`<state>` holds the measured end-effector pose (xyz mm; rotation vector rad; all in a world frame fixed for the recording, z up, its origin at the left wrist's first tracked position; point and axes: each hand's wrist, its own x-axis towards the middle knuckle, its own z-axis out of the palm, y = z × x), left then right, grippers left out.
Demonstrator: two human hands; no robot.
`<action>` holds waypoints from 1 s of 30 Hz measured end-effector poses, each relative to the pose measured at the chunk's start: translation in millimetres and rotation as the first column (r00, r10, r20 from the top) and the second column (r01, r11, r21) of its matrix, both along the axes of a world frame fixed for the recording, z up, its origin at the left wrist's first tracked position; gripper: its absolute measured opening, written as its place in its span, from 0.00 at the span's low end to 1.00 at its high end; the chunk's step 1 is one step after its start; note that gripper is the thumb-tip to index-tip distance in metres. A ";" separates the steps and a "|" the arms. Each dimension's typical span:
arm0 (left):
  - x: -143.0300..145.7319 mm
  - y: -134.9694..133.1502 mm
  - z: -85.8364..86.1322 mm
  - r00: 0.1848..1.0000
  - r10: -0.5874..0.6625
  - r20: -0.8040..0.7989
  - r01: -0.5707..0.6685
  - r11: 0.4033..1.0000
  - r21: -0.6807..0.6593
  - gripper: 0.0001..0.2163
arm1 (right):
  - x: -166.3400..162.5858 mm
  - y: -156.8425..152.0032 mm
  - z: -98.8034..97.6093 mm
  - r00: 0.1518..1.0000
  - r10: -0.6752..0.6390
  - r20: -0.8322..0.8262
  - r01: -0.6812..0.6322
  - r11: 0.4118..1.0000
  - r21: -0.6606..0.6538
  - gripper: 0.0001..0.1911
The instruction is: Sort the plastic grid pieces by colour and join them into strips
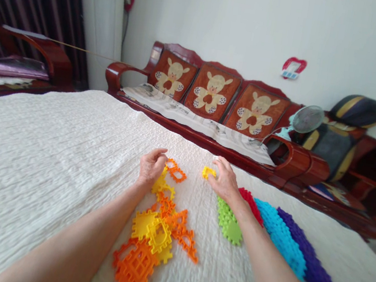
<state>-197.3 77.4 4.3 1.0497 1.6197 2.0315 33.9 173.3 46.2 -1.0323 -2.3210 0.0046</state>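
Note:
My left hand is over the far end of a pile of yellow and orange interlocking plastic pieces. Its fingers are curled together, hiding whatever may be in them. Just right of it lies an orange open-frame piece. My right hand has its thumb and fingers apart, with the thumb at the edge of a small yellow piece. Closer to me, the pile has a yellow frame piece, an orange window-like piece and orange triangular pieces.
Rows of green, red, light blue and purple pieces lie beside and under my right forearm. All rest on a white quilted cover. Beyond it stand a wooden sofa with bear cushions and a small fan.

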 end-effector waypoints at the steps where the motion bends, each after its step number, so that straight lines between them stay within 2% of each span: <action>1: -2.8 0.6 1.2 0.999 0.018 0.038 -0.019 1.000 0.006 0.16 | -4.3 -8.3 -0.5 0.999 0.032 -0.038 -0.031 0.999 0.016 0.23; 4: -14.0 1.1 3.5 0.993 0.093 0.075 -0.089 0.995 -0.047 0.17 | -20.2 -36.5 -10.8 0.983 0.138 -0.118 -0.137 0.990 0.017 0.21; 6: -21.4 -0.5 3.2 0.984 0.176 -0.040 -0.180 0.976 -0.122 0.17 | -29.9 -53.1 -23.9 0.972 0.162 -0.169 -0.167 0.986 -0.011 0.21; 8: -26.9 -3.4 2.2 0.946 0.215 -0.242 -0.268 0.939 -0.215 0.16 | -36.5 -64.5 -38.1 0.963 0.149 -0.224 -0.164 0.985 -0.051 0.20; 10: -29.8 -6.7 1.6 0.892 0.144 -0.429 -0.294 0.905 -0.308 0.17 | -39.1 -70.5 -49.2 0.954 0.123 -0.273 -0.151 0.985 -0.083 0.20; 12: -30.6 -9.3 2.0 0.835 -0.006 -0.551 -0.249 0.888 -0.386 0.18 | -38.7 -72.8 -55.0 0.946 0.104 -0.308 -0.143 0.984 -0.107 0.19; 14: -30.7 -10.6 3.7 0.755 -0.168 -0.634 -0.176 0.879 -0.443 0.18 | -37.4 -73.4 -56.2 0.944 0.097 -0.316 -0.143 0.982 -0.124 0.19; 16: -30.7 -10.8 6.2 0.688 -0.276 -0.672 -0.125 0.866 -0.484 0.18 | -36.6 -73.4 -55.0 0.946 0.096 -0.309 -0.142 0.981 -0.133 0.18; 18: -31.4 -10.8 9.3 0.680 -0.309 -0.666 -0.104 0.857 -0.504 0.17 | -36.7 -73.3 -53.9 0.951 0.096 -0.295 -0.140 0.981 -0.134 0.18; 20: -33.4 -11.0 13.0 0.722 -0.293 -0.627 -0.094 0.856 -0.508 0.16 | -37.3 -73.3 -53.8 0.953 0.094 -0.289 -0.138 0.981 -0.136 0.18; 25: -39.1 -11.0 22.7 0.880 -0.112 -0.461 -0.081 0.922 -0.378 0.15 | -38.1 -74.7 -54.4 0.938 0.072 -0.339 -0.134 0.977 -0.164 0.17; 27: -35.0 -9.2 24.6 0.939 -0.103 -0.327 -0.009 0.946 -0.323 0.16 | -38.3 -76.6 -53.5 0.914 0.047 -0.403 -0.139 0.970 -0.202 0.17; 30: -18.0 -5.6 24.3 0.957 -0.250 -0.149 0.194 0.930 -0.311 0.16 | -38.8 -82.0 -49.8 0.864 0.058 -0.500 -0.211 0.944 -0.254 0.17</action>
